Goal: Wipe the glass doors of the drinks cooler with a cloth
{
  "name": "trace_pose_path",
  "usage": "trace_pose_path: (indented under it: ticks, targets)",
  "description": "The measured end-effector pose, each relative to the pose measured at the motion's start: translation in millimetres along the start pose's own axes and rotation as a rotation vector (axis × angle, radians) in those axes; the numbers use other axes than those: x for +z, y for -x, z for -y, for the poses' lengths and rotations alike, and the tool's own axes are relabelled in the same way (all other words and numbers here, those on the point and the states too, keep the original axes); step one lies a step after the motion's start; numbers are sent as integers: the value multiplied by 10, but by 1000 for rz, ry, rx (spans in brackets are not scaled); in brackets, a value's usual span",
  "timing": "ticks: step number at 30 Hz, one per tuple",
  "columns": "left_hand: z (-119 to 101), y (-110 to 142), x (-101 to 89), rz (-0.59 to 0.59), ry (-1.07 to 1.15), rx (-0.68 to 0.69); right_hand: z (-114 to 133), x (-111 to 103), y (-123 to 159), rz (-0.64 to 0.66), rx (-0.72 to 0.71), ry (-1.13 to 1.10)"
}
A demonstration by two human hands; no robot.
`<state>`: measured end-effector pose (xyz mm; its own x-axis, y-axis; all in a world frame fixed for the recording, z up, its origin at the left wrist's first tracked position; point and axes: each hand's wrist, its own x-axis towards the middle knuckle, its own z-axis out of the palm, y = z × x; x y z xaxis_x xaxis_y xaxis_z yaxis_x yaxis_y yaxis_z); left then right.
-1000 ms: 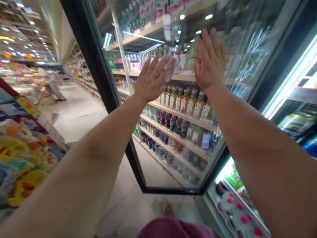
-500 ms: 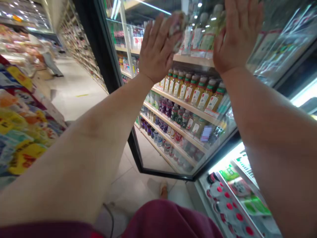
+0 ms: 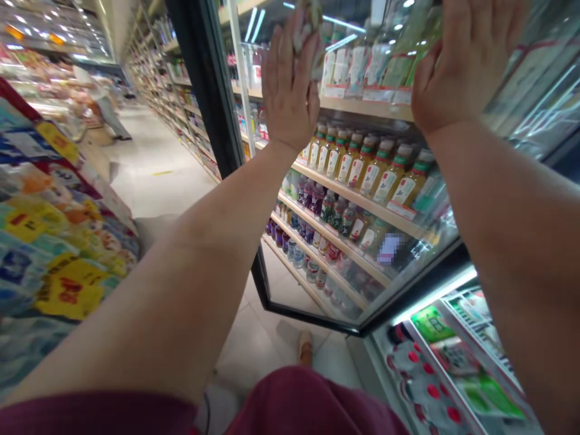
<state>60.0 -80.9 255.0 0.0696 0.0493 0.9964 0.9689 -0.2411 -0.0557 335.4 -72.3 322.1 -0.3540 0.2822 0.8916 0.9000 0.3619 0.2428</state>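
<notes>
Raised in front of me is a glass cooler door (image 3: pixel 312 302) with a black frame, swung outward. My left hand (image 3: pixel 290 96) lies against the glass with its fingers up, holding a crumpled, light-coloured cloth (image 3: pixel 312 27) under and beside the fingertips. Part of the cloth is hidden behind the fingers. To the right, my right hand (image 3: pixel 462 72) rests flat on the same pane, fingers stretched out and nothing in it. The upper fingertips of that hand are cut off by the picture's edge.
Shelves of bottled drinks (image 3: pixel 367 166) show in the glass. Below right, the lit cooler (image 3: pixel 435 362) holds bottles and green packs. A display of bagged goods (image 3: pixel 67 266) stands at left. Down the aisle (image 3: pixel 158 157) a person (image 3: pixel 109 106) is visible. My foot (image 3: pixel 305 347) is on the tiles.
The view has turned a little, shifting the door rightward in the picture. My left hand's fingers point more upright, and the cloth has moved up. My right hand still rests on the glass.
</notes>
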Motion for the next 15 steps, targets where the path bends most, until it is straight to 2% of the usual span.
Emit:
trace_pose_path:
  ticks: [2, 5, 7, 9, 12, 13, 15]
  targets:
    - [25, 16, -13, 1, -33, 26, -14, 20, -28, 19, -2, -1]
    - [41, 36, -65, 185, -8, 270, -60, 81, -54, 0, -22, 0]
    - [21, 54, -78, 241, -3, 329, -94, 126, -56, -42, -42, -4]
    - [-14, 74, -55, 187, -37, 219, -125, 171, -57, -64, -50, -6]
    - [-48, 107, -1, 23, -119, -81, -153, 217, -66, -80, -68, 4]
    - [-49, 121, 3, -7, -133, -141, -153, 220, -68, -89, -73, 4]
    - [-38, 155, -21, 21, -122, -120, -135, 202, -64, -88, -74, -5]
